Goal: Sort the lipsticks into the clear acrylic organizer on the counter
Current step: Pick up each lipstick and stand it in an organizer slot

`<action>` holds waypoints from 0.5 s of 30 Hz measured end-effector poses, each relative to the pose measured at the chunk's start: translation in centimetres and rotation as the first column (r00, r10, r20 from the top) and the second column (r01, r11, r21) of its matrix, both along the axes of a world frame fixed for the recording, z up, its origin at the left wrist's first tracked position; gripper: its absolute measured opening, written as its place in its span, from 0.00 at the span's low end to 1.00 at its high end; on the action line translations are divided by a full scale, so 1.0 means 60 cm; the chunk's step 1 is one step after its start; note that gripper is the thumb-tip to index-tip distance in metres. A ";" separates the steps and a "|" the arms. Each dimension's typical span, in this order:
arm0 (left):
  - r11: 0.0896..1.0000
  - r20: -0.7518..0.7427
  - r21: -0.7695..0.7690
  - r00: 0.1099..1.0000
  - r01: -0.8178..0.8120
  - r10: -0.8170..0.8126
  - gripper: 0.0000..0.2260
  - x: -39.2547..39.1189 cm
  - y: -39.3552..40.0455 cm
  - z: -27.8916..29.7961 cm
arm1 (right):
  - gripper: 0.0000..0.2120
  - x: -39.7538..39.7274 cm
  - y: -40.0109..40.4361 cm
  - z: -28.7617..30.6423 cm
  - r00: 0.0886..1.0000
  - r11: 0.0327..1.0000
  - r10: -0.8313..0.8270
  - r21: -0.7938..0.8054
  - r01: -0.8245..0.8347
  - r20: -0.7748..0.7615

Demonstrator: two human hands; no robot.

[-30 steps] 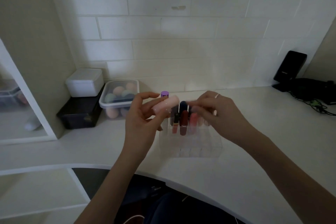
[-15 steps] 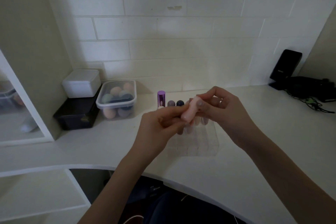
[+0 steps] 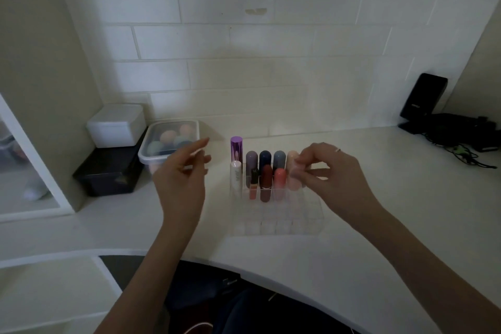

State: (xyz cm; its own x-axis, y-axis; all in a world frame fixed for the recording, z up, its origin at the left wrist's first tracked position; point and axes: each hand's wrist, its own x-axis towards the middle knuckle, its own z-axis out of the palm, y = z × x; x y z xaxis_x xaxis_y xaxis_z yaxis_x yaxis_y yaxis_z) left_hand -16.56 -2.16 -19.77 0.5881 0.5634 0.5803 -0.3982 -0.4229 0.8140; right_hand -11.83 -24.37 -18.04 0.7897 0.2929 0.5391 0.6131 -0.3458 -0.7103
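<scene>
Lipsticks (image 3: 266, 183) fill organizer (image 3: 276, 222); white tube's (image 3: 236, 175) lettering unreadable.

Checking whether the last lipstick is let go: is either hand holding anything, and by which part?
The right hand pinches the pale pink lipstick by its upper part as it stands in the organizer. The left hand holds nothing.

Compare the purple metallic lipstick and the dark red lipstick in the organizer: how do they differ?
The purple metallic lipstick has a shiny, flat-topped case; the dark red lipstick is matte with a rounded cap. The purple one stands tallest, at the back left; the dark red one sits lower, one row nearer. Both stand upright in the clear acrylic organizer, untouched by either hand.
</scene>
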 end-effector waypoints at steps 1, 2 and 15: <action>1.000 -0.026 0.009 1.000 -0.002 0.002 0.16 0.008 0.009 0.002 | 0.07 0.004 0.000 0.001 0.999 0.999 -0.010 -0.043 0.012 0.049; 1.000 -0.050 0.016 0.999 0.016 -0.015 0.17 0.017 0.018 0.003 | 0.07 0.007 0.001 0.003 0.995 0.996 -0.026 -0.085 0.034 0.095; 0.869 -0.416 0.399 0.902 0.292 -0.112 0.13 0.139 0.034 -0.033 | 0.10 0.097 -0.034 0.015 0.947 0.967 -0.167 -0.140 0.211 0.274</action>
State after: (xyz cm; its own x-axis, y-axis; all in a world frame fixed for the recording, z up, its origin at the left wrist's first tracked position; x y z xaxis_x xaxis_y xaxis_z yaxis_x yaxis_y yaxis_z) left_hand -8.25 -0.12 -21.73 0.8790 0.1445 0.4545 -0.2250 -0.7145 0.6625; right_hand -6.03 -26.42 -17.16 0.6792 0.2536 0.6887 0.6794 -0.5722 -0.4593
